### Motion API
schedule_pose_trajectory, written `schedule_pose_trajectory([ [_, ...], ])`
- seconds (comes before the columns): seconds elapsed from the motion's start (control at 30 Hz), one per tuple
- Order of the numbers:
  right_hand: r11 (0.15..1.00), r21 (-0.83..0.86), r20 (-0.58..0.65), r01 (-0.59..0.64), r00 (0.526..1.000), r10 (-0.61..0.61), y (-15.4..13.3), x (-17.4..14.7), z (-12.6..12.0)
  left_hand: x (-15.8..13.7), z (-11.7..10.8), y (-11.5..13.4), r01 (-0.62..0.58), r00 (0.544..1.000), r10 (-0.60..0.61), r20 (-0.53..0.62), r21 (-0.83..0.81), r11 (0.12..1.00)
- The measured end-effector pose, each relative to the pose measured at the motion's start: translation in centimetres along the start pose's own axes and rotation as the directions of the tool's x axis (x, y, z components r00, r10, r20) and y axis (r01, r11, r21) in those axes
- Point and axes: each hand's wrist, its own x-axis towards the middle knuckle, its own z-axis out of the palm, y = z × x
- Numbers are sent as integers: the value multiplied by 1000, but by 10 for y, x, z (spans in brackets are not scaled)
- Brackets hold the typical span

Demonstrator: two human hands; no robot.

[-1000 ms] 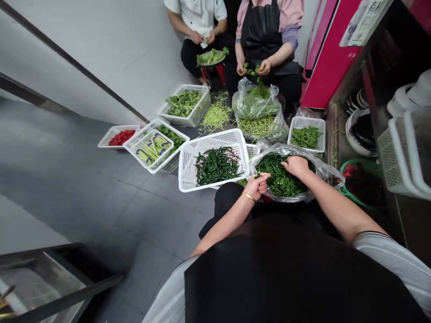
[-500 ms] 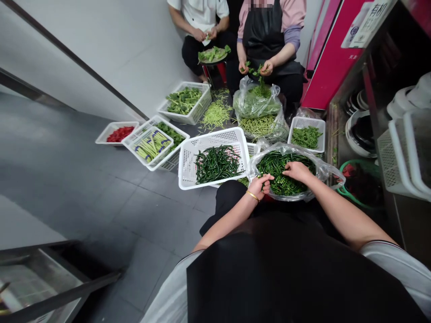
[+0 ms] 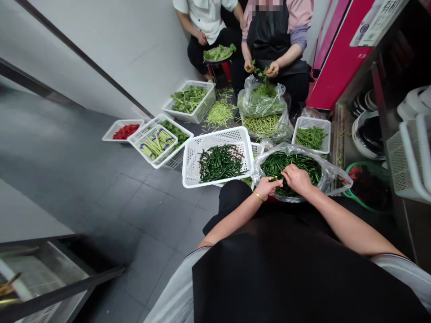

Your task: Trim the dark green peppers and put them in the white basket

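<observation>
Dark green chillies [image 3: 299, 160] fill a clear plastic bag [image 3: 332, 176] in front of my lap. Over its near left side, my left hand [image 3: 267, 187] is closed on a green chilli [image 3: 273, 179], part of which shows above the fingers. My right hand [image 3: 298, 179] is pinched close to the left fingertips, at the chilli's end; its fingers mostly hide what is between them. Left of the bag, a white perforated basket [image 3: 190, 168] rests tilted, with a loose pile of green chillies [image 3: 220, 165] inside.
Beyond sit two co-workers, one holding leafy stems [image 3: 261, 71]. White baskets of greens [image 3: 188, 99], bundled stalks [image 3: 157, 142] and red peppers [image 3: 126, 131] stand to the left. At the right are a small basket of leaves [image 3: 310, 138], a green-rimmed tub [image 3: 353, 197] and a metal shelf.
My right hand has come left from over the chillies to meet my left hand. The view has shifted slightly. The white-clad co-worker's hands have moved apart.
</observation>
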Motion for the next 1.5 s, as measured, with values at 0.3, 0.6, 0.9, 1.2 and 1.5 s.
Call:
schedule_pose_trajectory([
  [0.3, 898, 418, 96, -135, 990, 104, -9, 81, 30, -9, -30, 7, 89, 995, -96, 9, -466, 880],
  [0.6, 439, 849, 265, -295, 955, 129, 11, -35, 23, 11, -9, -18, 175, 983, -179, 32, -428, 887],
  [0.9, 464, 837, 396, -292, 907, -143, 1, -23, 13, -11, -19, -12, 141, 933, -112, 342, -62, 988],
  [1.2, 950, -301, 137, 82, 990, -42, -5, 20, 13, -2, -8, -17, 200, 978, -161, 131, -381, 903],
  [1.5, 927, -328, 324, 181, 943, -70, 5, 79, 27, 1, -18, -17, 100, 994, -63, 86, -554, 826],
])
